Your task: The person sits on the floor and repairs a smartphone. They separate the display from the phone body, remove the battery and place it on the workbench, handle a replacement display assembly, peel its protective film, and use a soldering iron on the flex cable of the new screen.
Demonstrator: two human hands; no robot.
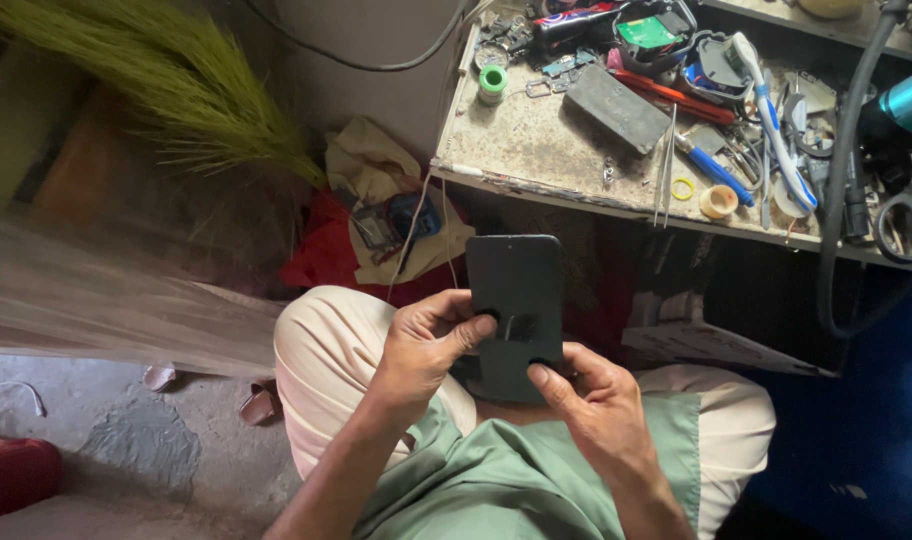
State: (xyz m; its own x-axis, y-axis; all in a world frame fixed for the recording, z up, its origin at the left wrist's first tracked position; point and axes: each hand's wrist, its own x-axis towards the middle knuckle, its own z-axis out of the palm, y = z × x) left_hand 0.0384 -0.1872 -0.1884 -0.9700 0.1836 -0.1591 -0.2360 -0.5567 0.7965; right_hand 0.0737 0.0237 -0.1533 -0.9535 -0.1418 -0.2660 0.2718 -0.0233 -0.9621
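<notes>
A dark rectangular phone (pixel 516 280) is held upright above my lap, its dark flat face toward me. My left hand (pixel 426 345) grips its left edge, thumb pressed on a small dark piece near the middle of the face. My right hand (pixel 596 395) holds the lower right corner, thumb on the bottom edge. My knees in cream trousers (pixel 326 350) sit below the phone, and a green shirt hem lies over them.
A worn workbench (pixel 536 150) at upper right carries tweezers (pixel 666 165), a blue pen (pixel 716 170), tape rolls, scissors (pixel 906 225), a grey slab (pixel 621 105) and cables. A grass broom (pixel 166 80) lies upper left; cloth and parts sit under the bench.
</notes>
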